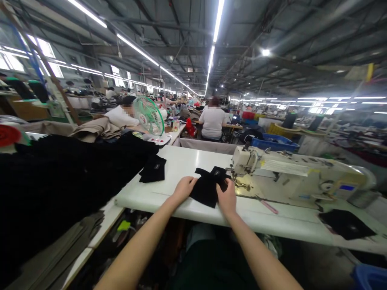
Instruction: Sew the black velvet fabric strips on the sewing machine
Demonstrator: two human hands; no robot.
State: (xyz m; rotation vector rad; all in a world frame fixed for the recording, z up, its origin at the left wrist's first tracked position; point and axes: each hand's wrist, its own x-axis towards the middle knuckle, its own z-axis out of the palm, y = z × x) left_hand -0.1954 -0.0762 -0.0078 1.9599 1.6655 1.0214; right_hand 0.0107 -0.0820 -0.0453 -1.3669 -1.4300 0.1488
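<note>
A small black fabric piece (208, 186) lies on the white table (181, 165) in front of the cream sewing machine (290, 173). My left hand (184, 188) rests flat on the piece's left edge, fingers stretched forward. My right hand (227, 197) lies on its right side, fingers pointing toward the needle area (238, 183). Both hands press the cloth down; neither lifts it. A second small black piece (153, 169) lies apart to the left.
A big heap of black fabric (60, 181) covers the left. A pink tool (267, 206) and another black piece (346, 223) lie to the right. A green fan (148, 116), blue bins (273, 143) and seated co-workers are beyond the table.
</note>
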